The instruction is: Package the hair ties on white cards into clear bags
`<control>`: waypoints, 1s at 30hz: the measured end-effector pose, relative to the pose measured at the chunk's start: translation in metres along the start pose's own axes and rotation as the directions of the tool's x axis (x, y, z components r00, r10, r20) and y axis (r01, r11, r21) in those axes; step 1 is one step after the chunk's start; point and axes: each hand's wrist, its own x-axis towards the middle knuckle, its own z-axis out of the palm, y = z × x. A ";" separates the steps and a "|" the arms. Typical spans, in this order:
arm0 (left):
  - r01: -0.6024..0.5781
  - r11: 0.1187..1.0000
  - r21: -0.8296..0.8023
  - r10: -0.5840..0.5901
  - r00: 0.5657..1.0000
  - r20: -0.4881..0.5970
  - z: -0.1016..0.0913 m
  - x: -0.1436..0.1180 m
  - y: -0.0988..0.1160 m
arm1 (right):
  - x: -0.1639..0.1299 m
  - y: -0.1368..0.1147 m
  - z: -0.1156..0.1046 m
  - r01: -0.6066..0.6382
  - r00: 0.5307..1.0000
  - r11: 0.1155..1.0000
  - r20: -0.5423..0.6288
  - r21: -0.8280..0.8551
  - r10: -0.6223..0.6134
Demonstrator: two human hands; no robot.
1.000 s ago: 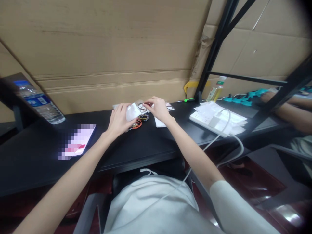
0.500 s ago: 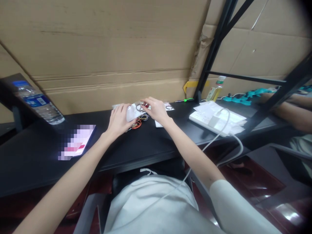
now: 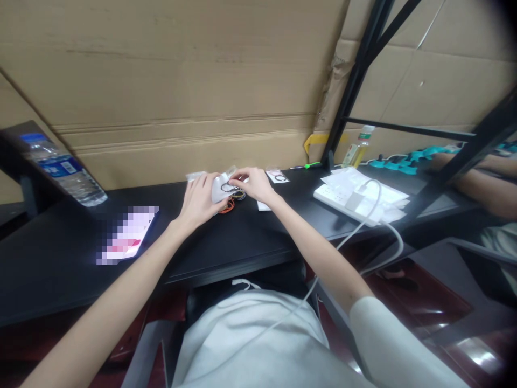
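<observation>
My left hand (image 3: 201,198) is closed on a small clear plastic bag (image 3: 220,187), its fingers along the bag's left side and the thumb below. At the bag's front, my right hand (image 3: 252,183) pinches a thin dark cord loop (image 3: 228,188), which lies against the plastic. I cannot tell how far the loop is inside the bag. Just beneath the hands, a bundle of orange and other coloured cords (image 3: 228,206) rests on the black table (image 3: 242,242). A white flat piece (image 3: 263,206) lies under my right wrist, partly hidden.
Behind my right hand lies a bagged card with a black loop (image 3: 278,177). A phone (image 3: 131,234) and water bottle (image 3: 67,170) are on the left. A white power strip (image 3: 343,206), plastic bags (image 3: 374,186) and a cable (image 3: 377,202) sit right. Another person's arm (image 3: 476,186) shows beyond the frame.
My right hand has brought the dark loop slightly down and left against the bag. The bagged card behind is now more exposed. My left hand has shifted only a little.
</observation>
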 end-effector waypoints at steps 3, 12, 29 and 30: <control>-0.001 1.000 -0.027 0.001 1.000 0.002 -0.001 -0.001 0.002 | 0.002 0.003 -0.001 -0.072 0.997 0.993 0.024 0.093 0.070; -0.018 0.994 -0.109 0.018 1.000 -0.003 0.000 -0.001 0.002 | 0.000 0.000 0.001 -0.083 0.996 0.984 0.002 0.159 0.084; -0.063 0.981 -0.186 0.064 0.998 0.000 0.001 0.000 0.002 | 0.011 0.016 0.003 -0.167 0.986 0.935 0.076 0.312 0.151; -0.065 0.980 -0.187 0.067 0.998 0.005 0.000 0.000 0.002 | 0.010 0.016 0.002 -0.159 0.986 0.936 0.090 0.315 0.138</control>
